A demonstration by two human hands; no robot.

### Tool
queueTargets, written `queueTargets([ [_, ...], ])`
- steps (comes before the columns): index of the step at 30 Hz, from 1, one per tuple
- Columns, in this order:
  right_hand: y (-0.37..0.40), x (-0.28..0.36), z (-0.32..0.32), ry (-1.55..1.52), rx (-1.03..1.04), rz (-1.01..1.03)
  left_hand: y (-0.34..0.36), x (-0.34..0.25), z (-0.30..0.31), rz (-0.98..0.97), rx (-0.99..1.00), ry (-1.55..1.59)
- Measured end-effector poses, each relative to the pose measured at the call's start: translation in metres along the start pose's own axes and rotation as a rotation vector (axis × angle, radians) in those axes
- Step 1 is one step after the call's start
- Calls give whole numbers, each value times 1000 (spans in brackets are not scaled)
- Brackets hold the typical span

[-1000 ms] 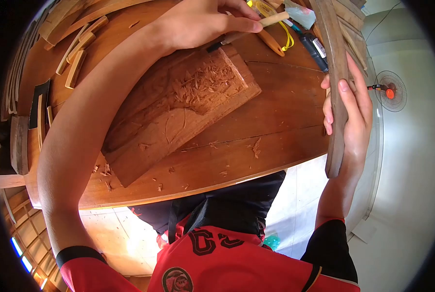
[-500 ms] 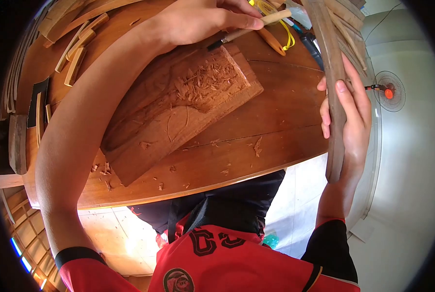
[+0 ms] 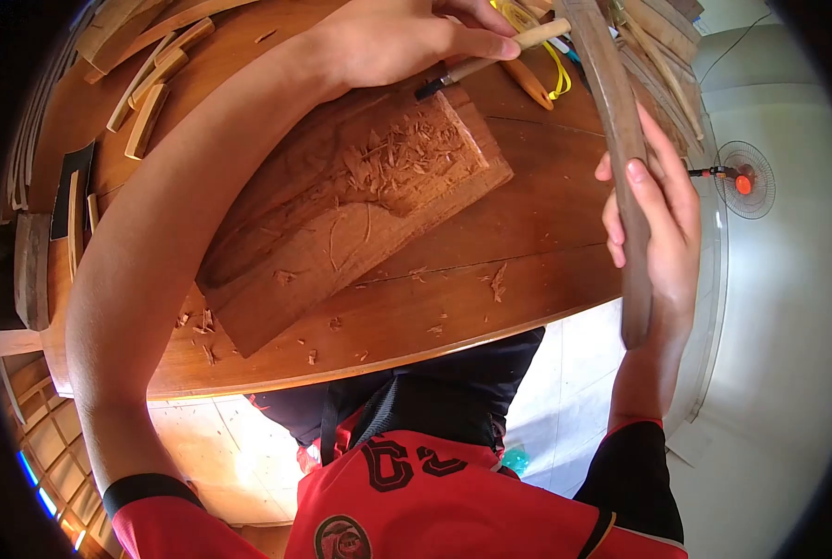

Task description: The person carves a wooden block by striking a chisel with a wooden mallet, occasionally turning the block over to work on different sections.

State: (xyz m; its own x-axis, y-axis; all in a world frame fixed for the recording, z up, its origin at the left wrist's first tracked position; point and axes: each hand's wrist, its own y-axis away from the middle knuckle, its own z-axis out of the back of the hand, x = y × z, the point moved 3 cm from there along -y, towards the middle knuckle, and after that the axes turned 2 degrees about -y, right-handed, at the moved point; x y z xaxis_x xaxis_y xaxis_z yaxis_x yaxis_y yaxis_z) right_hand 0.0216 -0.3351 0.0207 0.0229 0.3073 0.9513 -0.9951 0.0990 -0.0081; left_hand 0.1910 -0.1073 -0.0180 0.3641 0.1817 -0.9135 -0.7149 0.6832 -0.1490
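At the top of the frame the left hand [image 3: 406, 42] has its grip pinched round a chisel [image 3: 490, 58], whose tip sits at the upper edge of the carved board [image 3: 341, 205]. The board lies mid-worktop [image 3: 527, 242], strewn with shavings. On the right, the right hand [image 3: 662, 224] has its grip wrapped around a long wooden stick [image 3: 611, 121] held upright.

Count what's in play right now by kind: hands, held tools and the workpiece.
hands: 2 (left hand, right hand)
chisel: 1, gripped in the left hand
wooden stick: 1, gripped in the right hand
carved board: 1, strewn with shavings
Total: 5
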Motion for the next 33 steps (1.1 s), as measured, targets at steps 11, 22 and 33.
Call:
queueTargets([
  [11, 6, -7, 5, -55, -164, 34, 3, -2, -3, -30, 13, -120],
  [22, 1, -5, 2, -18, -42, 30, 1, 0, -2, 63, -1, 9],
  [33, -3, -2, -6, 28, -38, 17, 2, 1, 1, 90, -11, 17],
])
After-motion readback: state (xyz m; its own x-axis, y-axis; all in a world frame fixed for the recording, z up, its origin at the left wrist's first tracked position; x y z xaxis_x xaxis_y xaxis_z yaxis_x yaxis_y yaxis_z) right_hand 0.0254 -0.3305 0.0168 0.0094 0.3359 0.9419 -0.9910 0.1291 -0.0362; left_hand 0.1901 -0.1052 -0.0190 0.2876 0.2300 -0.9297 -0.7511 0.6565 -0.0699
